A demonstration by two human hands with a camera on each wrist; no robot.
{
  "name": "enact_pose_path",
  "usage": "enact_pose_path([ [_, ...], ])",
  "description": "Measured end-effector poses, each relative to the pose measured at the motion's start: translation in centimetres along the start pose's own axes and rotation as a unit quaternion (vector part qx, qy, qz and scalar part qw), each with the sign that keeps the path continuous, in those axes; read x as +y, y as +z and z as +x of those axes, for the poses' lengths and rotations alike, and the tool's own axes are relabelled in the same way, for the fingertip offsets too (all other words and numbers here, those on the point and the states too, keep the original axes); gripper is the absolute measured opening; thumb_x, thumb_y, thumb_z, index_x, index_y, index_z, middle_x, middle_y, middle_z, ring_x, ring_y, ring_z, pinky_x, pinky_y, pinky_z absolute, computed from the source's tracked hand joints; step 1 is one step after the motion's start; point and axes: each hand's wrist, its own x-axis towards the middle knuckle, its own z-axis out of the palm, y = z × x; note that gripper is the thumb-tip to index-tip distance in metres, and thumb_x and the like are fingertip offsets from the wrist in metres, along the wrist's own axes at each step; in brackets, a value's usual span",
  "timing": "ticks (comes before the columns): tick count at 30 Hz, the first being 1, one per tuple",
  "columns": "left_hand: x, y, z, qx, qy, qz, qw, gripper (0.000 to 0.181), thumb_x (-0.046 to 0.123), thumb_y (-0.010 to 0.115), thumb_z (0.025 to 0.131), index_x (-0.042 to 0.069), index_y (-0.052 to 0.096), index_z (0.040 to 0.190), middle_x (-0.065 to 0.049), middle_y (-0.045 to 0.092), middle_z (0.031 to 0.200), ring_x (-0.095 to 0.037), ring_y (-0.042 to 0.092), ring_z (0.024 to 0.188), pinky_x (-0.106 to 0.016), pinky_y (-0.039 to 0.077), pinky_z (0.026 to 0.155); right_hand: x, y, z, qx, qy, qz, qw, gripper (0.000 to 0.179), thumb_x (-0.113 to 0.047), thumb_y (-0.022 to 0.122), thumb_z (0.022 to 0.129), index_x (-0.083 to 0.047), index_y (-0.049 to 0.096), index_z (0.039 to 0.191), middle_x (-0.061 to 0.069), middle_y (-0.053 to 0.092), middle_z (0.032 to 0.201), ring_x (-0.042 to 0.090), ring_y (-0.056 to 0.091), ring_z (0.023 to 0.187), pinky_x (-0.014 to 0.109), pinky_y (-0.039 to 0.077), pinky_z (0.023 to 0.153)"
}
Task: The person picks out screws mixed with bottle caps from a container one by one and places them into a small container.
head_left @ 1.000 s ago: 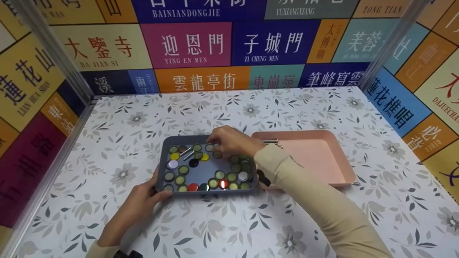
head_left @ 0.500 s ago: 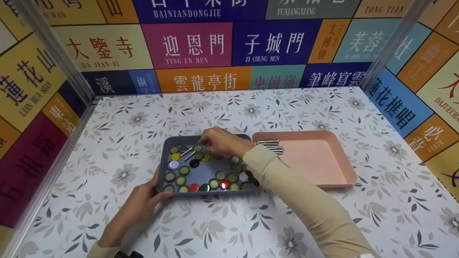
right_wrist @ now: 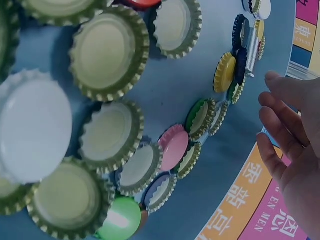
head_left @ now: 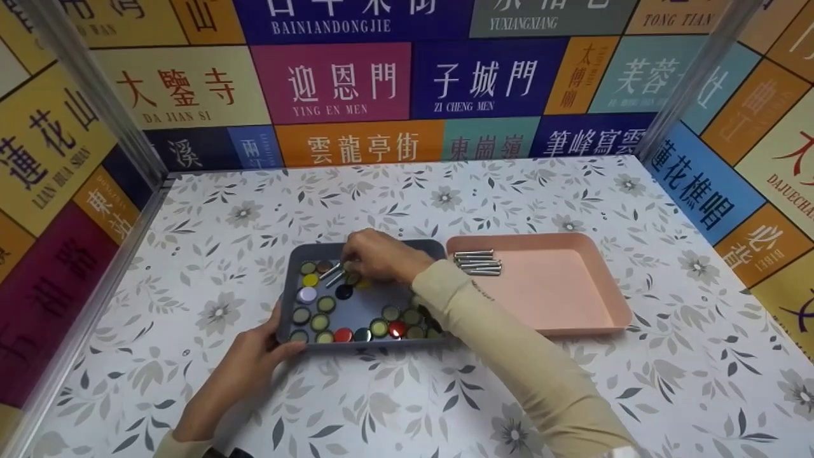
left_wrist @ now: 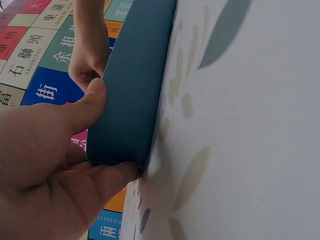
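My left hand (head_left: 257, 353) grips the near left corner of the blue-grey tray (head_left: 381, 345). In the left wrist view its thumb lies on the rim and its fingers are under the corner. Many bottle caps lie in the tray, among them a black cap (head_left: 344, 291) and, in the right wrist view, a white cap (right_wrist: 35, 127). My right hand (head_left: 379, 256) is over the tray's back part. Its loosely bent fingers (right_wrist: 280, 120) are close to metal screws (head_left: 330, 271) lying between caps, with nothing held. The hand hides some caps in the head view.
To the right, beside the blue-grey tray, stands a pink tray (head_left: 553, 280) with several screws (head_left: 478, 262) at its left side. Both rest on a flower-patterned tabletop (head_left: 394, 401). Panels with printed signs (head_left: 343, 79) enclose the back and sides.
My right hand has moved left over the blue-grey tray toward the screws, uncovering the screws in the pink tray. My left hand has stayed on the corner.
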Motion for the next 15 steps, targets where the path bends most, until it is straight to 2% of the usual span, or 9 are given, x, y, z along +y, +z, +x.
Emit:
enact_pose_path([
  [15, 0.0, 0.0, -0.1, 0.003, 0.005, 0.000, 1.0000, 0.082, 0.027, 0.068, 0.096, 0.003, 0.020, 0.158, -0.018, 0.066, 0.131, -0.021, 0.067, 0.112, -0.031, 0.053, 0.093, -0.4, 1.3, 0.9, 0.015, -0.031, -0.028, 0.9990, 0.014, -0.005, 0.070, 0.092, -0.001, 0.078, 0.102, 0.014, 0.073, 0.100, 0.026, 0.069, 0.093, 0.035, 0.057, 0.083],
])
